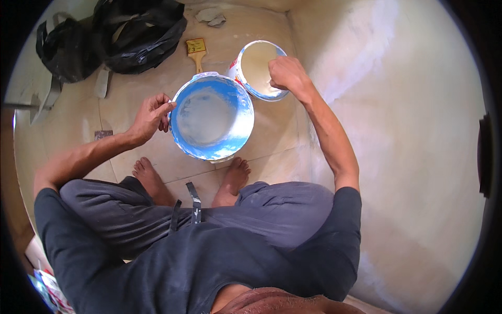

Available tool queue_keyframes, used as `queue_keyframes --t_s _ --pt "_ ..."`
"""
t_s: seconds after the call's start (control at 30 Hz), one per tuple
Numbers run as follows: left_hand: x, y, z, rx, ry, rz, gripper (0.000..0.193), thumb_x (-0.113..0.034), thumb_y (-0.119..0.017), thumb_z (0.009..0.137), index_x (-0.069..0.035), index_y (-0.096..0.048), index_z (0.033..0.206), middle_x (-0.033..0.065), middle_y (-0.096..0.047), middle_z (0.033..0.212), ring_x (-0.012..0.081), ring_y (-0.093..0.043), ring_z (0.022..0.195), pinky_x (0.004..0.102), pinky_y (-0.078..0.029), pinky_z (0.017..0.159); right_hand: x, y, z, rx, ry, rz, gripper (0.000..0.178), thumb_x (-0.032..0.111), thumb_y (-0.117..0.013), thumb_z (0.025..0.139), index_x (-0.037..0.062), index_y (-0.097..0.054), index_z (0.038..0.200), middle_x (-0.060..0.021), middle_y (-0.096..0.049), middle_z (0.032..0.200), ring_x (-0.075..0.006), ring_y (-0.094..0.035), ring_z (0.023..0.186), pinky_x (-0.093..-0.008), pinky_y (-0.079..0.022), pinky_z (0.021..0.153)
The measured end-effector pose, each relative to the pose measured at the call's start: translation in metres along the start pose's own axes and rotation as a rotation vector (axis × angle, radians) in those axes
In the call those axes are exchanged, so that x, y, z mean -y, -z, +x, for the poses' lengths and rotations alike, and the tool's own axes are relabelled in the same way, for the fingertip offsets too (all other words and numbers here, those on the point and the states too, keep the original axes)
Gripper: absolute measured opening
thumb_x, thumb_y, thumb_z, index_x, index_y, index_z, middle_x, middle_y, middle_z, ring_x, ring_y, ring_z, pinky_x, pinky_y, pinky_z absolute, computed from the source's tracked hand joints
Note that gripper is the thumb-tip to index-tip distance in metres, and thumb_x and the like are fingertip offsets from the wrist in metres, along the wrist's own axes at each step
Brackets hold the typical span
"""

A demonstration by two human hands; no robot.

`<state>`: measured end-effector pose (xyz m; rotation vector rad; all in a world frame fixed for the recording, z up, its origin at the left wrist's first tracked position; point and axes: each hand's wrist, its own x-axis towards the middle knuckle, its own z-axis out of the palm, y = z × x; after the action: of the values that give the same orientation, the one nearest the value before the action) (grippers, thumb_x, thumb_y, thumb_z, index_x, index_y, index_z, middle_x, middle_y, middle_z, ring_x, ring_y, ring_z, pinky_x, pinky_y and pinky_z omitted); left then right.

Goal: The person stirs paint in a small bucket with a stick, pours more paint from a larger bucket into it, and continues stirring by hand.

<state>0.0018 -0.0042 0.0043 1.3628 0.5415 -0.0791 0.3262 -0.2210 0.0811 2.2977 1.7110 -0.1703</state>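
Between my feet and the wall stands a bucket point(243, 120) with a blue inside, smeared with white residue and a pale layer at its bottom. My left hand point(156, 114) pinches its left rim, thumb on top and fingers outside. Just beyond it, to the right, is a smaller white bucket point(236, 68) holding a cream-coloured substance point(257, 63). Over that bucket's right side my right hand point(289, 74) is closed in a fist, knuckles up. Whatever it grips, if anything, is hidden beneath the fingers. A wide paintbrush point(197, 52) with a yellow label lies behind the blue bucket.
Black plastic bags point(138, 42) sit at the far left. A flat pale blade-like tool point(102, 83) lies below them, with another flat piece point(48, 99) further left. A crumpled grey scrap point(211, 17) lies at the back. The beige wall point(402, 146) rises close on the right.
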Motion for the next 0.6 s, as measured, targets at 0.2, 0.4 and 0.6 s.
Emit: queue_keyframes --t_s 0.2,0.4,0.6 --pt "0.004 0.002 0.000 -0.044 0.010 -0.010 0.026 -0.030 -0.062 0.094 -0.006 -0.054 0.088 0.0015 -0.055 0.060 0.0112 -0.055 0.044 0.0218 -0.041 0.041 -0.007 -0.004 0.024 -0.067 -0.015 0.151 0.010 0.009 -0.064 0.062 -0.0002 -0.062 0.065 -0.0205 -0.064 0.074 -0.0390 -0.063 0.071 -0.0459 -0.050 0.060" --pt "0.000 -0.006 0.002 -0.023 0.033 0.007 0.023 -0.030 -0.059 0.096 -0.008 -0.055 0.090 0.0008 -0.055 0.059 0.0113 -0.056 0.048 0.0227 -0.042 0.046 -0.022 -0.026 0.008 -0.381 0.022 0.001 0.016 0.012 -0.068 0.058 -0.0019 -0.065 0.066 -0.0216 -0.065 0.072 -0.0387 -0.064 0.069 -0.0453 -0.050 0.058" --pt "0.001 -0.003 0.000 -0.009 0.038 0.019 0.023 -0.029 -0.058 0.097 -0.008 -0.053 0.091 0.0016 -0.054 0.058 0.0117 -0.055 0.047 0.0229 -0.042 0.046 -0.008 0.006 -0.004 -0.038 0.060 0.174 0.014 0.012 -0.067 0.060 0.0006 -0.069 0.069 -0.0218 -0.067 0.074 -0.0373 -0.066 0.071 -0.0459 -0.052 0.059"
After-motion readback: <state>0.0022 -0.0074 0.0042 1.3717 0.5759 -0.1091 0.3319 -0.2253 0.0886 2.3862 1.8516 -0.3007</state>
